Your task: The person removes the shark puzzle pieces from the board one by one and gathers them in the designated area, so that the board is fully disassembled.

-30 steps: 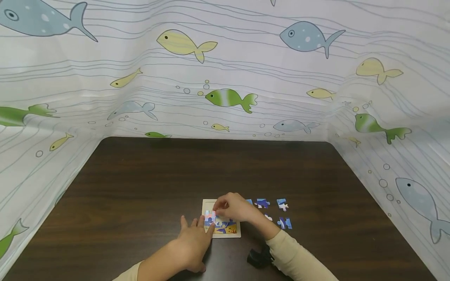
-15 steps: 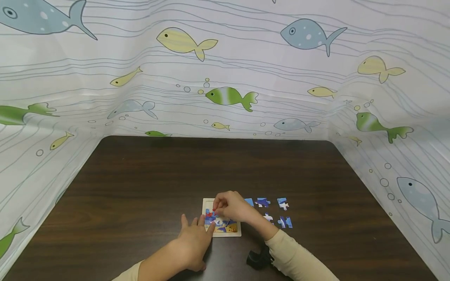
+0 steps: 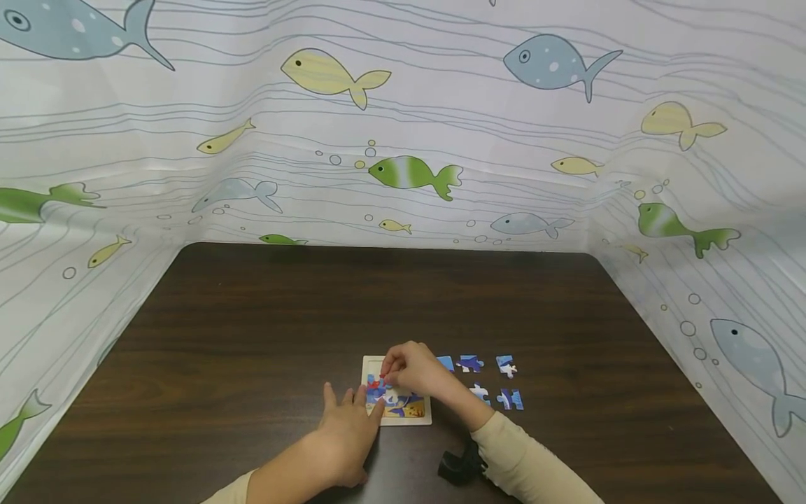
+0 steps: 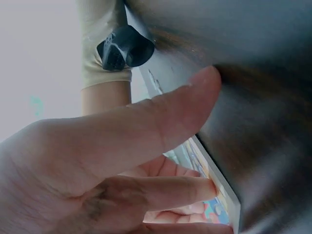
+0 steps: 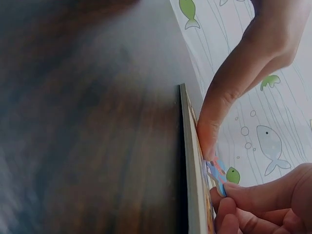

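Note:
A small jigsaw board with a pale frame [image 3: 406, 423] lies on the table in front of me, its lower part filled with a sea picture. My right hand [image 3: 415, 369] reaches over it, thumb and fingertips pinching a blue and red jigsaw piece [image 5: 218, 171]. In the right wrist view this piece is tilted against the board's surface. Fingers spread and mostly straight, my left hand [image 3: 346, 437] rests at the board's left side, fingertips on its edge. The right hand hides much of the board's upper right.
Right of the board lie several loose jigsaw pieces, among them a dark blue piece [image 3: 469, 363], a blue and white piece [image 3: 506, 365] and a lower one [image 3: 510, 399]. A black wrist device [image 3: 461, 465] sits by the right sleeve. A fish-print sheet [image 3: 415, 126] surrounds the brown table [image 3: 264, 315].
The pinched jigsaw piece has changed its tilt: it looked pale with glare, and now its red and blue print shows. Both hands stay in nearly the same place.

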{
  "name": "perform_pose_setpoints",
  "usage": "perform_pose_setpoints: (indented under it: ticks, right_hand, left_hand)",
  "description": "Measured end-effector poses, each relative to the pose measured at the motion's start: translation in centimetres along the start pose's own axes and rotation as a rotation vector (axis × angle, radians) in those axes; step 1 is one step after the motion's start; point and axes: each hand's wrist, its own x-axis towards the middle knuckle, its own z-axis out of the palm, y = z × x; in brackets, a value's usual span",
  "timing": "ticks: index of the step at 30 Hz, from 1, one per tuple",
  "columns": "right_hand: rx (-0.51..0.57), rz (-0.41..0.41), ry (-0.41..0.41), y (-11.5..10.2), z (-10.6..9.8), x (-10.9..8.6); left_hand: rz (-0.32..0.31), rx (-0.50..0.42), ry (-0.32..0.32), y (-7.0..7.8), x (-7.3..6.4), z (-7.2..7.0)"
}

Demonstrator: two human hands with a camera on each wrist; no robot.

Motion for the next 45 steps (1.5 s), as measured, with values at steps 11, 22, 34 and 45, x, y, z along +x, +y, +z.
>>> perform_pose_setpoints:
  ticks: [11,22,34,45]
  right_hand:
    - [0.01,0.041,-0.032,-0.5,-0.2,0.1]
    - [0.009,0.084,-0.039,-0.4,-0.3,0.1]
    - [0.081,0.041,0.03,1.2,-2.5,-0.5]
    - [0.102,0.131,0.029,4.7,-5.9,-3.8]
  left_hand:
    - [0.105,-0.031,0.008,0.4,-1.2,0.0]
    - [0.157,-0.021,-0.03,0.6,-0.4,0.2]
    - [0.168,-0.029,-0.003,0.6,-0.5,0.0]
    - [0.15,-0.144,-0.064,-1.2,-0.8,-1.0]
